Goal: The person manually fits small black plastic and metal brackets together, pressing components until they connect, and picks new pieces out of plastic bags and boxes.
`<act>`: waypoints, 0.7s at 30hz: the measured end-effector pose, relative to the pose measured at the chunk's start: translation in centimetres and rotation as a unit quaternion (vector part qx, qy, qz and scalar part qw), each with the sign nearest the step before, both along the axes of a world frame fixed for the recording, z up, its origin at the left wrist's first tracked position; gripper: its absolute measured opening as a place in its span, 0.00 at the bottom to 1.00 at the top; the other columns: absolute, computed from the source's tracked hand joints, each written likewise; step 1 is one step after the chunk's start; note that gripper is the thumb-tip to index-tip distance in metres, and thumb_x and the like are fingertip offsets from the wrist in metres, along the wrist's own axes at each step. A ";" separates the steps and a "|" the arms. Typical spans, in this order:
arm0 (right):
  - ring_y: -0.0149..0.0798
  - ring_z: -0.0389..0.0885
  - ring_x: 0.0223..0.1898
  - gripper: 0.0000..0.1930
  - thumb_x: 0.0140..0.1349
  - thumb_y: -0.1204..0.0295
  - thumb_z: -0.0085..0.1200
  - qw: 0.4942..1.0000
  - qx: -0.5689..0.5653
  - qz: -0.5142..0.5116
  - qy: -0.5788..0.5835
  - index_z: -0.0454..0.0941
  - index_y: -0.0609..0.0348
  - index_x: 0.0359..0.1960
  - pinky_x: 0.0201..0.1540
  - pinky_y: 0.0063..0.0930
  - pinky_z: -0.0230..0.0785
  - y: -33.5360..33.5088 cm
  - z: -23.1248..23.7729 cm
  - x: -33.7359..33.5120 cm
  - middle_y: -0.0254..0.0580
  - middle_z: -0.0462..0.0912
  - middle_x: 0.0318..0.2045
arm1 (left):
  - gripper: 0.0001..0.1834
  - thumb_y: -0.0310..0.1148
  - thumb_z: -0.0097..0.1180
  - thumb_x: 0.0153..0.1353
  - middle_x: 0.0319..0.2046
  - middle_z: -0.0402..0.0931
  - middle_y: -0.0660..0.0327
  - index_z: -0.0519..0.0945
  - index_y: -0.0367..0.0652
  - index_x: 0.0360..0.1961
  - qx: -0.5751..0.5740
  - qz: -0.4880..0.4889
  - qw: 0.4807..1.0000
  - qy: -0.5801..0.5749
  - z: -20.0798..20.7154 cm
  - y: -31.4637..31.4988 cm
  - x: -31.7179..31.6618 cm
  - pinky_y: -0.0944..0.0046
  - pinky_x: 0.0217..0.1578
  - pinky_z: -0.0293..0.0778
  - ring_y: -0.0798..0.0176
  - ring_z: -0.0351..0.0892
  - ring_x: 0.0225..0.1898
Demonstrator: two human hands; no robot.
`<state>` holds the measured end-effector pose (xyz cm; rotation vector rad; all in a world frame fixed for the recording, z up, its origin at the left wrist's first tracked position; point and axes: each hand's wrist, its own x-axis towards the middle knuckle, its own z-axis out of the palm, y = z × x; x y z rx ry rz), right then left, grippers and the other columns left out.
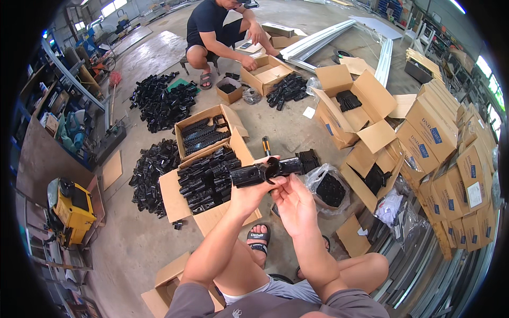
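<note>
A glossy black tubular fitting (pixel 247 176) with a round ring in its middle is held up in front of me, lying roughly level. My left hand (pixel 249 197) is closed around its underside at the left part. Just below the ring, my right hand (pixel 295 204) has its fingers bent and pressed together against the fitting's lower edge; whether a small piece sits between them is hidden. Behind the fitting stands a tool with an orange and black handle (pixel 266 146). To the left, an open carton (pixel 170 197) holds stacked rows of similar black fittings.
Heaps of black fittings (pixel 154 177) lie on the floor at left. A clear bag of small black parts (pixel 330 190) and open cartons (pixel 339 124) stand at right, before stacked closed cartons (pixel 424 138). Across from me a co-worker (pixel 209 32) crouches, reaching into a box (pixel 268 79).
</note>
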<state>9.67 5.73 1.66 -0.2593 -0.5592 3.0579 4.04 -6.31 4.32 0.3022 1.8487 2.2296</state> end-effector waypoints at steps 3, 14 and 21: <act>0.30 0.81 0.38 0.10 0.67 0.71 0.55 0.997 0.054 -0.044 -0.024 0.78 0.60 0.47 0.42 0.23 0.75 -0.4 -0.6 -0.4 0.37 0.83 0.39 | 0.26 0.21 0.69 0.50 0.49 0.79 0.57 0.76 0.34 0.53 -0.038 0.002 0.999 -0.015 -1.3 0.0 -0.8 0.64 0.49 0.76 0.66 0.79 0.47; 0.26 0.79 0.25 0.10 0.66 0.67 0.57 0.873 0.416 -0.205 -0.151 0.77 0.60 0.40 0.27 0.19 0.70 3.4 -6.2 -2.7 0.35 0.81 0.28 | 0.26 0.22 0.65 0.56 0.47 0.77 0.61 0.73 0.40 0.57 0.105 0.012 0.982 -0.156 -1.8 -0.6 -1.8 0.63 0.51 0.78 0.62 0.79 0.48; 0.52 0.84 0.45 0.12 0.56 0.66 0.61 0.429 0.824 0.220 -0.298 0.85 0.52 0.41 0.50 0.42 0.75 8.8 -26.7 0.8 0.51 0.85 0.40 | 0.25 0.23 0.65 0.57 0.47 0.78 0.60 0.74 0.40 0.57 0.106 0.024 0.983 -0.145 -1.9 -1.4 -2.5 0.69 0.51 0.79 0.65 0.80 0.46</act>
